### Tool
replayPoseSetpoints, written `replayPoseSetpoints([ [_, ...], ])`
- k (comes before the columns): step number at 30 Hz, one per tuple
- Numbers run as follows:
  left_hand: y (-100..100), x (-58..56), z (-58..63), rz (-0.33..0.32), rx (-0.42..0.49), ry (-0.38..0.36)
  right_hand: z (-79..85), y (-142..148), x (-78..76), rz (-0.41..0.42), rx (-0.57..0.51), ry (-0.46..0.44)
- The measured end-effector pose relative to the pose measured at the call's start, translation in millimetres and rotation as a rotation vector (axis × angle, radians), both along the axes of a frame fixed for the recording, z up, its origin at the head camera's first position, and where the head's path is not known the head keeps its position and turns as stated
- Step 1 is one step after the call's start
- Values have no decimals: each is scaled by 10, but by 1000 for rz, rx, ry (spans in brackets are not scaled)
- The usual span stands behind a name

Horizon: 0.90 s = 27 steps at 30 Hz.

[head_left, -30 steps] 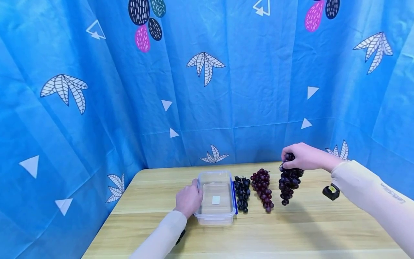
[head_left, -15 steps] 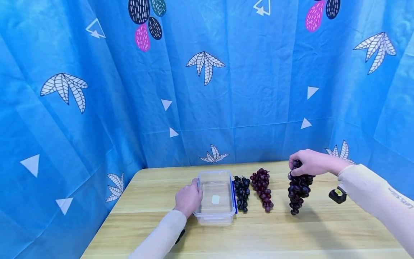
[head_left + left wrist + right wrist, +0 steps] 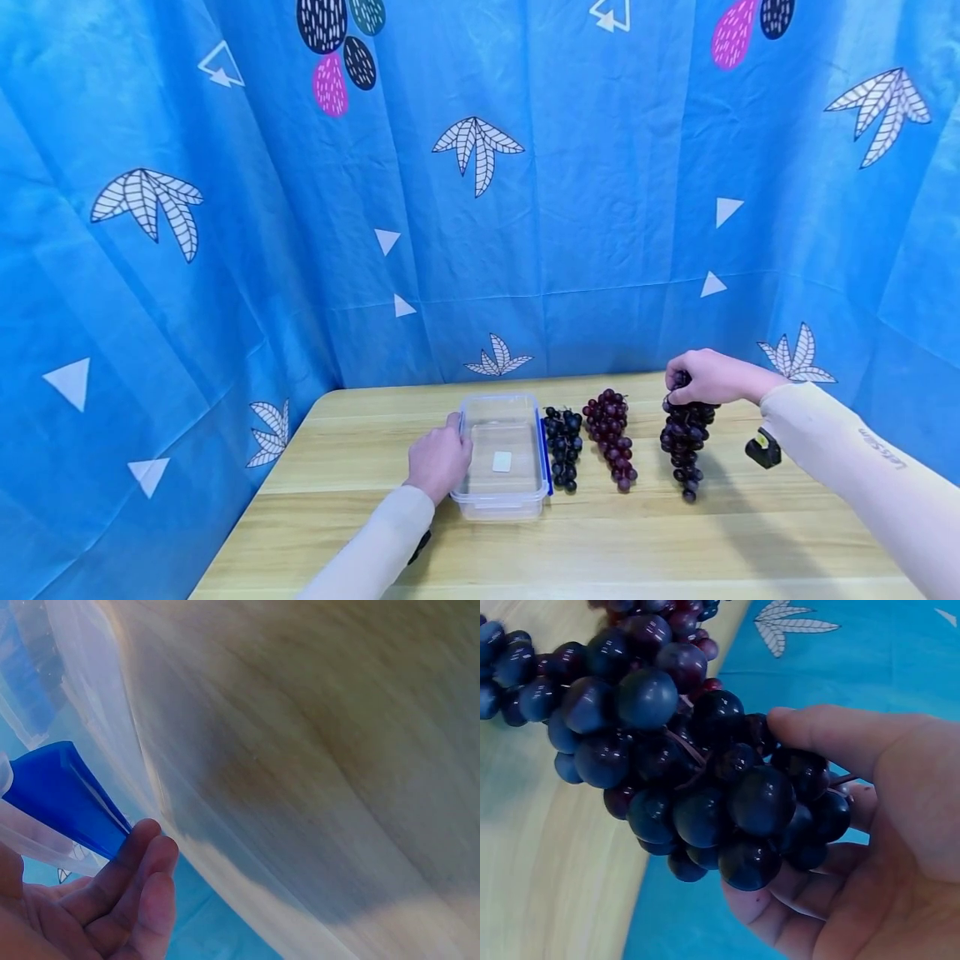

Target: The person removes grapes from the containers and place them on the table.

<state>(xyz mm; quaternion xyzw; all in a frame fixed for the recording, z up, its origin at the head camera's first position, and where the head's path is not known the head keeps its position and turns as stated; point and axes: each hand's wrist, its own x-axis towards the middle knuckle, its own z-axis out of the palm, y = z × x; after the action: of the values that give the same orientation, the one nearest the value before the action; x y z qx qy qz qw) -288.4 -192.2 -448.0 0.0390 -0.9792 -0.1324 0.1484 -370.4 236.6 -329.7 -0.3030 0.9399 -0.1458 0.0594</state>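
Observation:
A clear plastic food container (image 3: pixel 501 502) stands lidless on the table, a white label on its bottom. My left hand (image 3: pixel 439 459) grips its left side; in the left wrist view the fingertips touch a blue latch flap (image 3: pixel 71 796). My right hand (image 3: pixel 705 377) holds a bunch of dark purple grapes (image 3: pixel 686 442) by its top, thumb on one side and fingers curled round the other. The bunch hangs down, its lower tip close over the table. Two more bunches lie between container and right hand: black grapes (image 3: pixel 563 446) beside the container, then red grapes (image 3: pixel 611 437).
The light wooden table (image 3: pixel 600 550) ends at the back against a blue patterned curtain (image 3: pixel 600 208), which also closes off both sides. A blue latch flap (image 3: pixel 546 454) sticks out from the container's right side, near the black grapes.
My right hand has moved slightly to the right and lower, with the dark purple grapes hanging from it. The left hand and the container have stayed in place.

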Motion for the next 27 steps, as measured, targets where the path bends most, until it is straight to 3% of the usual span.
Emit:
replayPoseSetpoints([
  [27,-9,2,-19,-4,-4,13,-422,-250,-415,-112,-33,15],
])
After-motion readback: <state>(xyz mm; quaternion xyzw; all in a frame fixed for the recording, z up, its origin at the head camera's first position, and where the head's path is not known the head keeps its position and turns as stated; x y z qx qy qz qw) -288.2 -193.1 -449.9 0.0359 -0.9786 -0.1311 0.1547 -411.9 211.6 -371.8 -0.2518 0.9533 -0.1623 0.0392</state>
